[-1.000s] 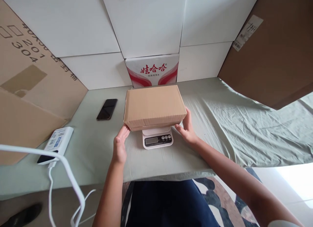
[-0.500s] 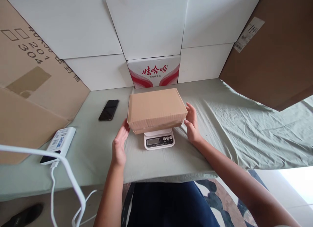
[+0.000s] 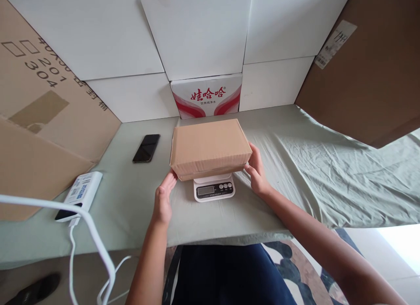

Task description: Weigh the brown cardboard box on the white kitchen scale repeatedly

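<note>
A closed brown cardboard box (image 3: 210, 143) sits over a small white digital kitchen scale (image 3: 215, 192). The box covers the scale's platform; only the front panel with its blank-looking display and round buttons shows. My left hand (image 3: 164, 195) is at the box's lower left corner, its fingertips against the side and partly hidden beneath the edge. On the right side, my right hand (image 3: 257, 171) holds the box with the thumb near the front corner and the fingers behind. Between them, the two hands grip the box from opposite sides.
A black phone (image 3: 146, 148) lies left of the box. Nearer the left edge is a white power strip (image 3: 84, 189) with a white cable (image 3: 71, 248). Large cartons (image 3: 357, 77) flank the green cloth (image 3: 295, 173). A red-and-white printed carton (image 3: 206, 96) and white panels stand behind.
Both hands have closed in on the box. My left hand has moved slightly right to its lower corner, and my right hand has pressed closer against its side. The box has barely moved.
</note>
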Motion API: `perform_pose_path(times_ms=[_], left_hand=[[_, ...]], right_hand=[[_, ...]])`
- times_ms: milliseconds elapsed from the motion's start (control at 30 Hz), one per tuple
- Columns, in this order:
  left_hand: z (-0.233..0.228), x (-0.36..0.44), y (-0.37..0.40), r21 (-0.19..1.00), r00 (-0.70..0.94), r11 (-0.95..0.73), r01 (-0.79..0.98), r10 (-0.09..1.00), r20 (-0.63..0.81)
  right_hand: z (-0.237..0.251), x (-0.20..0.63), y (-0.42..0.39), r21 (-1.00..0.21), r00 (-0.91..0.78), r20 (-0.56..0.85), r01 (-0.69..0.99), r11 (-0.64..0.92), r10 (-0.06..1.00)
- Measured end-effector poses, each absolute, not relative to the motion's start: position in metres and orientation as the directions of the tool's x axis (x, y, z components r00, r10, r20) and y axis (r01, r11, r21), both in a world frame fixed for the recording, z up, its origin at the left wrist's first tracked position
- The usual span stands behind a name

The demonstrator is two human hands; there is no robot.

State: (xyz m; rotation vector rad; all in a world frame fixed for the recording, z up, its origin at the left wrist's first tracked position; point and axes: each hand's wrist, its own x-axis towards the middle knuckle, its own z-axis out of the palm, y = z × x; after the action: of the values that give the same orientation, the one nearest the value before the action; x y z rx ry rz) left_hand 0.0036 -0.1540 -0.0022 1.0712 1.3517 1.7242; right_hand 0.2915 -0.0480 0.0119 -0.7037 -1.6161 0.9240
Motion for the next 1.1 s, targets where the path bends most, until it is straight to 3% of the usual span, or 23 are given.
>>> perform_pose_path(times_ms=[333,600,767,1100], left_hand=[[0.004,0.007,-0.152,0.971,-0.382,-0.234,-0.042,0.902,0.201],[0.048,-0.008,-0.057,0.925,-0.338,-0.371,-0.085,0.884,0.323],[0.022,-0.01,-0.007,0.957,-0.386,-0.258,-0.13,0.903,0.191],[0.001,-0.026,-0.005,0.978,-0.413,-0.154,-0.139,0.907,0.084]], right_hand=[[0.021,0.29,-0.048,-0.871,-0.229,0.479,-0.008,0.491,0.847],[0.059,0.258,0.023,-0.755,-0.172,0.65,-0.039,0.654,0.74],[0.029,0.241,0.066,-0.85,-0.11,0.526,-0.036,0.526,0.843],[0.001,0.252,0.083,-0.935,-0.088,0.353,-0.082,0.346,0.932]])
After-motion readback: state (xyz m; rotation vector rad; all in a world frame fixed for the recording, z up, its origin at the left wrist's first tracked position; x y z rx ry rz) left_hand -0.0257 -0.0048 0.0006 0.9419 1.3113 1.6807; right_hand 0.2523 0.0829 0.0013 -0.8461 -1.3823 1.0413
